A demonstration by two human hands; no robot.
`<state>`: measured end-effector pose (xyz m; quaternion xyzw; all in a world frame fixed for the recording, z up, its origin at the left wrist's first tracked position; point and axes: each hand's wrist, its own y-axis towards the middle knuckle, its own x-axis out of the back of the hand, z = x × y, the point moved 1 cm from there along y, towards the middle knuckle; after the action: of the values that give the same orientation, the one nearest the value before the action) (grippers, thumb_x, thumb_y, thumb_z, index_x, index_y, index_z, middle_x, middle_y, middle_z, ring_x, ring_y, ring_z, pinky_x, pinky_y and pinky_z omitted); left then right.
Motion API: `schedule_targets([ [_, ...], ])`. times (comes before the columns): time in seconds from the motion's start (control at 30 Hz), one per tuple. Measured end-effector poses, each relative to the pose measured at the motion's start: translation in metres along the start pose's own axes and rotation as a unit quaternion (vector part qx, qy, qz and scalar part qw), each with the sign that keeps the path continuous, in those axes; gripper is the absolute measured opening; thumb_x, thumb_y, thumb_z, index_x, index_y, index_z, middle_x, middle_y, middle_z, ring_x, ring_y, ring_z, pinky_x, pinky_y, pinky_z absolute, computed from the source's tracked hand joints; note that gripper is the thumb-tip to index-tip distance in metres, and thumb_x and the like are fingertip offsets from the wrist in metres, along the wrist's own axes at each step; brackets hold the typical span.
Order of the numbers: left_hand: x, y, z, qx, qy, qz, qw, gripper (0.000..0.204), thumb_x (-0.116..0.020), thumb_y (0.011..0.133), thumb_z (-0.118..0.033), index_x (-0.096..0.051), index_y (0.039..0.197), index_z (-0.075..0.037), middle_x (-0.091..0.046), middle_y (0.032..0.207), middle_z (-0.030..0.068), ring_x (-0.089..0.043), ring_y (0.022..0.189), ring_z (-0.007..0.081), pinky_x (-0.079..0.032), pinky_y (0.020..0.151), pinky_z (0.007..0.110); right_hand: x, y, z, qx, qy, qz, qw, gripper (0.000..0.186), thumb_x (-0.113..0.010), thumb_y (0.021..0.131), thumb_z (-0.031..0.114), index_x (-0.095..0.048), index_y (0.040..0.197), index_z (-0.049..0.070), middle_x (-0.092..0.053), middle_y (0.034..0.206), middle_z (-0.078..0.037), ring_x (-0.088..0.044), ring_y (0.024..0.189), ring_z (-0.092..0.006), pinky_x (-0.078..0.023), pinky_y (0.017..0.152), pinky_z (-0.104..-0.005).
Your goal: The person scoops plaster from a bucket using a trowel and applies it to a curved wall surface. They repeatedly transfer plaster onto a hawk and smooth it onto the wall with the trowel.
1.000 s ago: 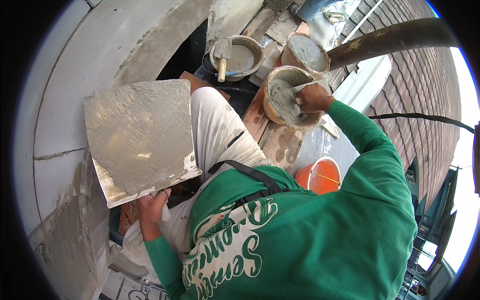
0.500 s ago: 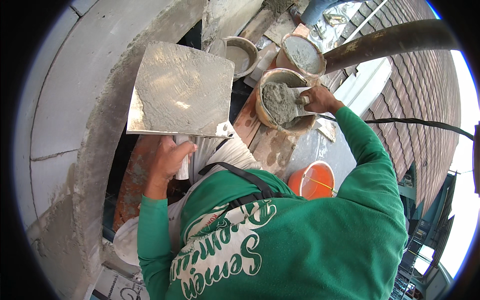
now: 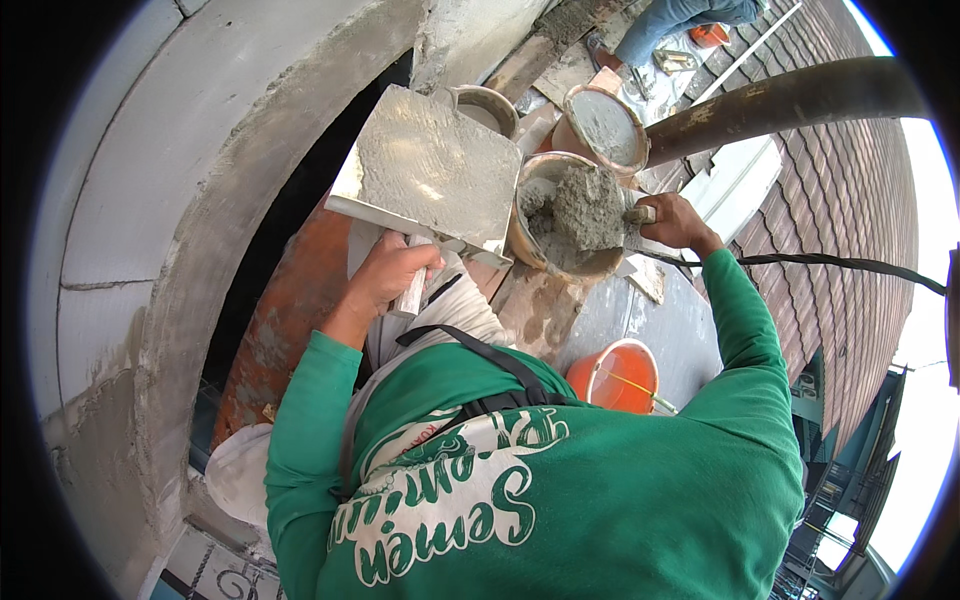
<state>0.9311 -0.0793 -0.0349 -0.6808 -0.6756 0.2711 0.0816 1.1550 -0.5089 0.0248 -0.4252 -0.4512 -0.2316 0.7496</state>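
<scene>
My left hand (image 3: 390, 275) is closed round the pale handle under a square plasterer's hawk (image 3: 430, 165), whose top is smeared with wet mortar. The hawk is tilted and its right edge comes close to a mortar bucket (image 3: 528, 243). My right hand (image 3: 680, 220) grips the handle of a trowel (image 3: 640, 214). A thick heap of grey mortar (image 3: 588, 208) rides on the trowel and hides most of its blade, over the bucket's opening. More mortar lies in the bucket below.
Behind stand a bucket of greyish liquid (image 3: 605, 125) and another bucket (image 3: 488, 108), partly behind the hawk. An orange bucket (image 3: 622, 376) sits near my right side. A thick pipe (image 3: 790, 100) and black cable (image 3: 850, 243) cross at right. A block wall (image 3: 130, 200) curves along the left; another person's leg (image 3: 655, 35) shows far off.
The hawk has moved right and tilted, nearing the mortar bucket. My right hand has shifted slightly right and down, and the trowel now carries a heap of mortar lifted from the bucket.
</scene>
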Motion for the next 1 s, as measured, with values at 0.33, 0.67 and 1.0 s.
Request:
schedule_targets([
  [0.33, 0.019, -0.071, 0.01, -0.035, -0.008, 0.0, 0.999, 0.021, -0.07, 0.082, -0.011, -0.066, 0.101, -0.001, -0.063, 0.076, 0.0041, -0.058, 0.058, 0.012, -0.051, 0.051, 0.031, 0.086, 0.003, 0.205, 0.159, -0.13, -0.148, 0.967, 0.049, -0.077, 0.069, 0.028, -0.077, 0.113, 0.007, -0.073, 0.089, -0.019, -0.071, 0.086, -0.0381, -0.056, 0.078, -0.0483],
  [0.67, 0.066, -0.227, 0.067, -0.074, -0.134, -0.077, 0.985, 0.029, -0.067, 0.083, -0.006, -0.061, 0.111, -0.004, -0.062, 0.088, 0.0055, -0.058, 0.06, 0.0125, -0.051, 0.053, 0.031, 0.03, -0.052, 0.407, 0.282, -0.144, -0.425, 0.848, 0.044, -0.079, 0.069, 0.01, -0.066, 0.11, 0.008, -0.063, 0.103, -0.011, -0.064, 0.1, -0.0338, -0.048, 0.087, -0.0458],
  [1.0, 0.048, -0.413, 0.157, -0.116, -0.245, -0.26, 0.927, 0.033, -0.07, 0.083, -0.005, -0.06, 0.115, -0.004, -0.062, 0.094, 0.0054, -0.063, 0.068, 0.0141, -0.053, 0.057, 0.033, -0.006, -0.117, 0.498, 0.361, 0.407, 0.02, 0.839, 0.063, -0.064, 0.096, 0.008, -0.043, 0.152, -0.012, -0.063, 0.134, -0.014, -0.059, 0.117, -0.0179, -0.047, 0.102, -0.0319],
])
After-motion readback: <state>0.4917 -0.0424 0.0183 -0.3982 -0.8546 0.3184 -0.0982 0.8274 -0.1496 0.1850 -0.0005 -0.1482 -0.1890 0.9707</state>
